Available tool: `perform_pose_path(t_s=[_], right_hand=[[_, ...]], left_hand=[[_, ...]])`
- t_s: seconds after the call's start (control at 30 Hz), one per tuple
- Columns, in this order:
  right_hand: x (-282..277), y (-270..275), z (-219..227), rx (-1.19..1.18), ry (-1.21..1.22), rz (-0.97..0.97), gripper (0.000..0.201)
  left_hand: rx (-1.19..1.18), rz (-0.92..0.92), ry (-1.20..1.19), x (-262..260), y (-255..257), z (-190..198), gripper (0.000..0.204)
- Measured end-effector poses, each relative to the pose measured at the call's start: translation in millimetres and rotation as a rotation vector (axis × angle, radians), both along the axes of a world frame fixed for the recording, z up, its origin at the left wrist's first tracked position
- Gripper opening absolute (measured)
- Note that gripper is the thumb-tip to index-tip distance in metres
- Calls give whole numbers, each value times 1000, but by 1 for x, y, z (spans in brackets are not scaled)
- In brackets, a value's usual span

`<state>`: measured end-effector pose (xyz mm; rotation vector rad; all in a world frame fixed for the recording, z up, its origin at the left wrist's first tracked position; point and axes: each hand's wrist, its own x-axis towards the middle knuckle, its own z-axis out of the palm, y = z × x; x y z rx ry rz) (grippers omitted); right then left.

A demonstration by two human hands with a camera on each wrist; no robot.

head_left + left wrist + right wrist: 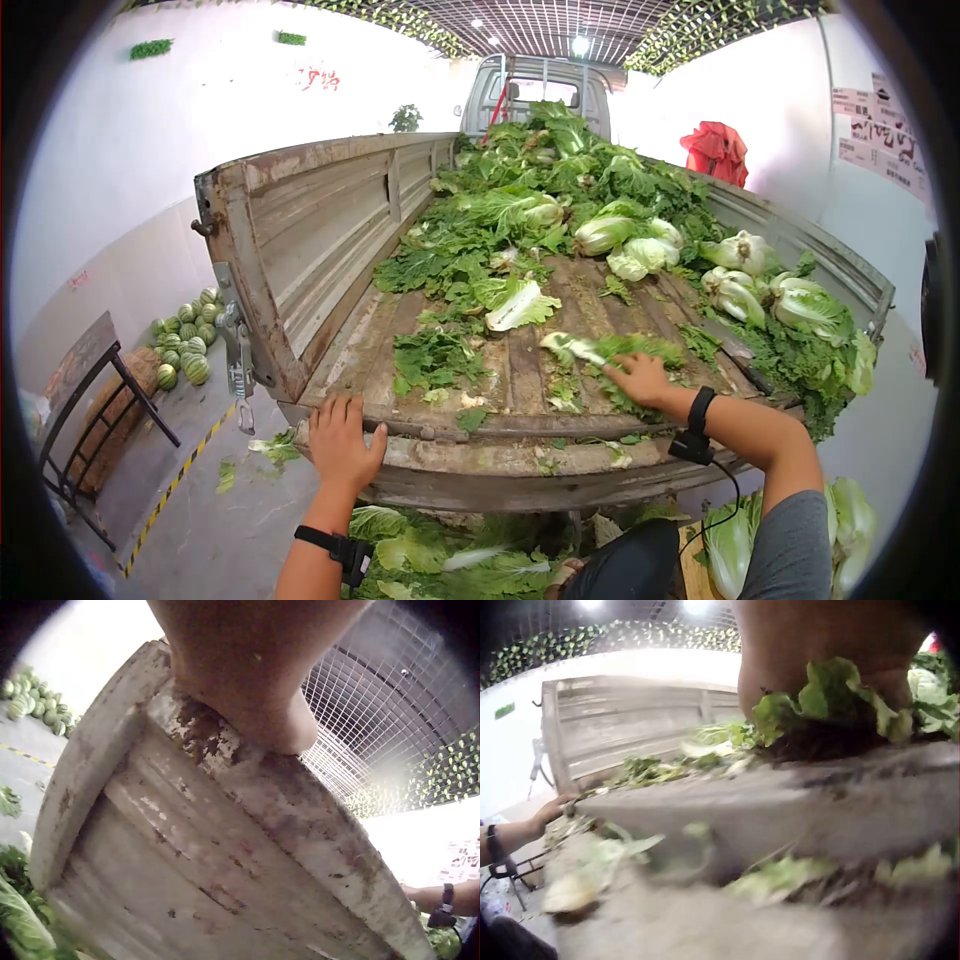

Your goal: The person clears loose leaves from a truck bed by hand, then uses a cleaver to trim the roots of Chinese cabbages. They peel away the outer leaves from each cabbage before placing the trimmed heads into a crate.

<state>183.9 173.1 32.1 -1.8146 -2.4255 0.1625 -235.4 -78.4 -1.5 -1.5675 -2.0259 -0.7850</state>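
My left hand rests on the worn metal rear edge of a truck bed, fingers straight and pointing forward. In the left wrist view the heel of that hand lies over the rusty, peeling rim. Farther right, my right hand is low over the bed floor with its fingers extended, at a loose cabbage leaf with a white stalk. Green leaf scraps lie in front of the right hand in its wrist view, hiding its fingertips.
Leafy cabbage waste is heaped toward the cab, with whole cabbages along the right side. A tall side panel bounds the left. Watermelons and a black metal frame stand at left; more cabbages lie below.
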Motion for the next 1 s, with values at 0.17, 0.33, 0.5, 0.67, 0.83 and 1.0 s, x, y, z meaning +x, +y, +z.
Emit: perform_pose_path(t_s=[0.17, 0.33, 0.5, 0.67, 0.83, 1.0], right_hand=[[-29, -86, 21, 74, 35, 76, 71], [-40, -106, 6, 300, 108, 166, 50], [-75, -174, 18, 314, 157, 509, 39], [-111, -244, -7, 119, -79, 968, 44], [-132, -253, -85, -80, -352, 1098, 46], [-151, -239, -101, -136, -81, 1268, 46]], left_hand=[[-7, 14, -27, 1, -3, 1, 58], [-6, 22, -27, -3, -3, -5, 58], [-1, 18, -38, -4, -4, -6, 60], [-17, 20, -48, -5, -4, -5, 60], [-19, 24, -50, -5, -4, -7, 60], [-25, 21, -40, -8, -8, -4, 60]])
